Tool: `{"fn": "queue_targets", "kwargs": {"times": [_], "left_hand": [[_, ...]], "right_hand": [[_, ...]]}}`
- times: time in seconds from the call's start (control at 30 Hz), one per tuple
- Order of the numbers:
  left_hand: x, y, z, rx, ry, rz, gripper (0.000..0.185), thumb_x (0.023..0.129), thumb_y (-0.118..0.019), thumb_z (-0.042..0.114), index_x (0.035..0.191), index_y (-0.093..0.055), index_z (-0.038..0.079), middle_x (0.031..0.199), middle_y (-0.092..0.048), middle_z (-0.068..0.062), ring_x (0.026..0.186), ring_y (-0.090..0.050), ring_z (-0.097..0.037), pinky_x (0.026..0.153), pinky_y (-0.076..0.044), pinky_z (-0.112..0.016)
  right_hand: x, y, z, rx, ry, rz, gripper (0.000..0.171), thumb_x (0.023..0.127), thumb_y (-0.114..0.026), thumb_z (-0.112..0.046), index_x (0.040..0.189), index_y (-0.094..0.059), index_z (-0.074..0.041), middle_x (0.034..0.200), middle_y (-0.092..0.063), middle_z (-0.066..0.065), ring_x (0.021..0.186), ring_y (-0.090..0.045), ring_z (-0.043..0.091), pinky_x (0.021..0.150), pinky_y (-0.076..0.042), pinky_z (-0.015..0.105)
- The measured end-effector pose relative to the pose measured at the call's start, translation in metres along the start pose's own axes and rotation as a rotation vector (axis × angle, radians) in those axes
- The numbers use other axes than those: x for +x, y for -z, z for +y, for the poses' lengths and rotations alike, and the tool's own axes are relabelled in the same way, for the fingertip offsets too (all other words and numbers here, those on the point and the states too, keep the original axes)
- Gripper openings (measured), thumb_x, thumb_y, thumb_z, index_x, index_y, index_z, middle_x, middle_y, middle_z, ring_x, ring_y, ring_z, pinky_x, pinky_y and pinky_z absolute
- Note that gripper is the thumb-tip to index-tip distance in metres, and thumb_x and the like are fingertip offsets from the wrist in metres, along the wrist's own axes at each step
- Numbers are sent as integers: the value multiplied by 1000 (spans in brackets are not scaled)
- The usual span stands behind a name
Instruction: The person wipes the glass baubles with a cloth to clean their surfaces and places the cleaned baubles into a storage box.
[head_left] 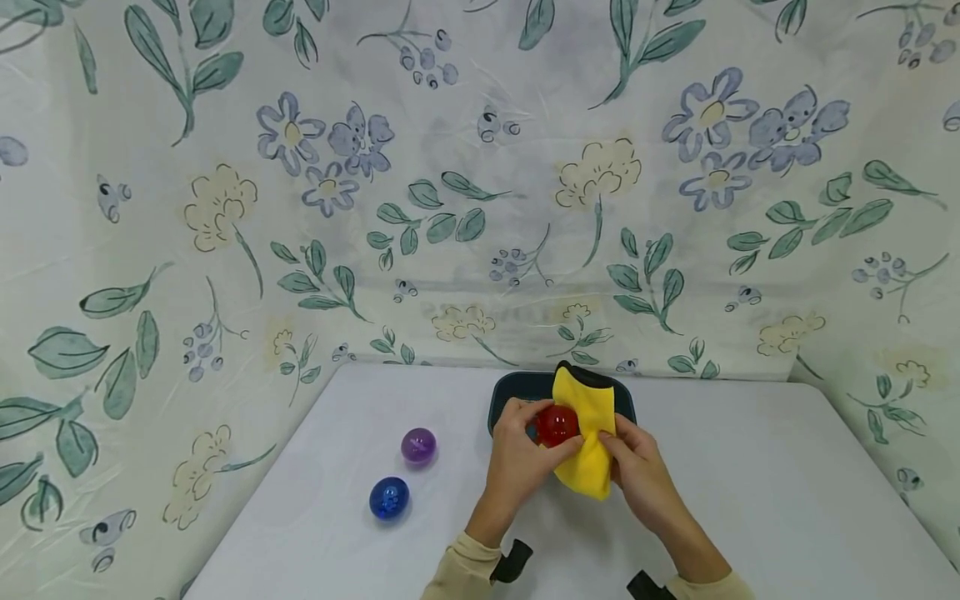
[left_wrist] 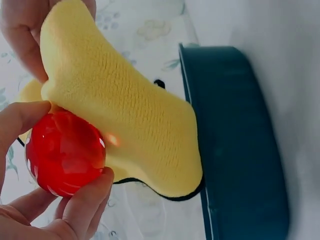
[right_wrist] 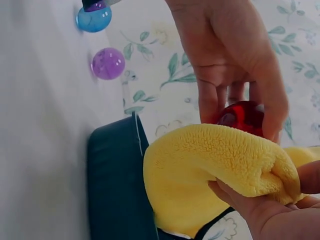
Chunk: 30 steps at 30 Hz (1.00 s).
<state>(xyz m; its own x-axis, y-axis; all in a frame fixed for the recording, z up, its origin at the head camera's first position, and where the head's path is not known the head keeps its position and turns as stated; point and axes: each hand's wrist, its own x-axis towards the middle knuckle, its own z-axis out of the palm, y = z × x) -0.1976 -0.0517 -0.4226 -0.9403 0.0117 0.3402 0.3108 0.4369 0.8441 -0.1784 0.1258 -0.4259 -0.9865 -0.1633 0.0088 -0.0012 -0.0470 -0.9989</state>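
Note:
My left hand [head_left: 520, 454] holds a shiny red ball [head_left: 557, 426] between thumb and fingers, as the left wrist view shows closely. Against the ball lies a yellow plush cloth [head_left: 588, 425] with a black edge. My right hand [head_left: 641, 471] pinches this cloth in a bunched fold, seen best in the right wrist view. Both hands are raised in front of a dark teal tub [head_left: 517, 385], and the cloth's edge hangs by the tub's rim. What lies inside the tub is mostly hidden by the hands and cloth.
To the left of the hands, a purple ball [head_left: 418, 447] and a blue ball [head_left: 389, 498] lie on the white table [head_left: 300, 533]. A flower-patterned sheet [head_left: 465, 208] hangs behind and beside the table.

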Motion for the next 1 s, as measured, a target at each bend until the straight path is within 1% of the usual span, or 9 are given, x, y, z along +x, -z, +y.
{"fn": "queue_targets", "kwargs": {"times": [0.13, 0.33, 0.5, 0.6, 0.63, 0.8, 0.9, 1.0], "left_hand": [[-3, -2, 3, -12, -13, -14, 58, 80, -89, 34, 126, -72, 3, 107, -63, -8, 104, -62, -19, 85, -64, -29], [-6, -4, 7, -30, 12, -40, 59, 82, -88, 36, 127, -72, 1, 103, -65, -8, 96, -64, -15, 86, -64, -29], [-7, -4, 9, 28, 28, -68, 60, 83, -87, 40, 127, -73, 3, 103, -69, -6, 96, -63, -12, 83, -62, -26], [-7, -4, 10, 59, 32, -85, 61, 82, -87, 42, 126, -73, 3, 102, -71, -6, 93, -62, -14, 77, -61, -24], [-7, -5, 10, 62, 37, -95, 61, 82, -87, 43, 127, -73, 3, 102, -71, -6, 92, -64, -15, 77, -61, -24], [-6, -8, 10, 2, 74, -168, 67, 82, -88, 38, 134, -67, 0, 108, -70, -10, 100, -73, -20, 84, -65, -30], [-7, -9, 9, -25, 91, -200, 68, 83, -88, 34, 136, -65, 0, 110, -68, -10, 103, -72, -20, 86, -65, -32], [-7, -8, 9, -22, 98, -208, 65, 82, -89, 33, 134, -67, 0, 110, -69, -9, 102, -71, -17, 86, -65, -31]], "right_hand": [[1, 5, -2, 11, -7, -2, 44, 111, -40, -14, 152, -40, 1, 144, -50, 21, 112, -64, 17, 97, -60, 27], [3, 10, -4, 12, -7, -4, 44, 112, -38, -15, 152, -39, 3, 144, -49, 23, 110, -64, 14, 97, -59, 23], [3, 13, -5, -5, -11, 18, 44, 112, -37, -14, 152, -39, 3, 144, -49, 23, 107, -63, 13, 94, -58, 20], [3, 16, -6, -27, -9, 30, 44, 112, -37, -14, 152, -40, 3, 143, -50, 23, 105, -63, 14, 92, -59, 19], [3, 17, -6, -36, -6, 33, 44, 112, -37, -15, 152, -41, 2, 142, -51, 23, 105, -63, 14, 91, -59, 19], [4, 22, -7, -64, 15, 53, 45, 112, -38, -16, 153, -41, 2, 141, -52, 24, 101, -64, 14, 88, -60, 19], [5, 24, -7, -76, 21, 66, 45, 112, -39, -15, 154, -40, 2, 142, -53, 24, 101, -65, 13, 88, -60, 20], [4, 24, -6, -87, 19, 69, 45, 112, -39, -15, 154, -40, 2, 144, -53, 25, 102, -65, 13, 89, -60, 20]]}}
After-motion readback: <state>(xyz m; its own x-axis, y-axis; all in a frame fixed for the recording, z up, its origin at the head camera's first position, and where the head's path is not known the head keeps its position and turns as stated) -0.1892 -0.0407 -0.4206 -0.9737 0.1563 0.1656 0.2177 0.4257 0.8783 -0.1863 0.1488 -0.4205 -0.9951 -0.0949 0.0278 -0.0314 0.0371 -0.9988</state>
